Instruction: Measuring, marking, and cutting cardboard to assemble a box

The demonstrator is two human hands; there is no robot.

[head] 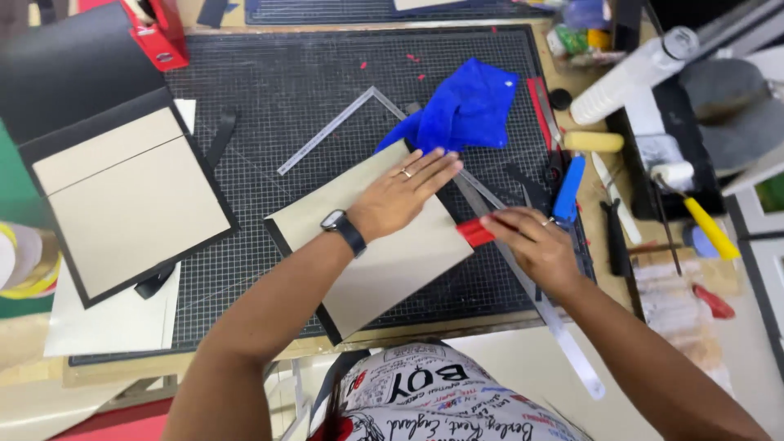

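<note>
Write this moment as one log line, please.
left hand: flat on tan board | right hand: grips red-handled tool by metal ruler | blue cloth behind

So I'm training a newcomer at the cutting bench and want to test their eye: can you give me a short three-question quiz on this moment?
1. True or false: the left hand lies flat on the grey board.
2. What does the right hand grip? A) red-handled tool B) yellow roller C) scissors
3. What colour is the cloth beyond the board?

Key: 1 true; 2 A; 3 blue.
</note>
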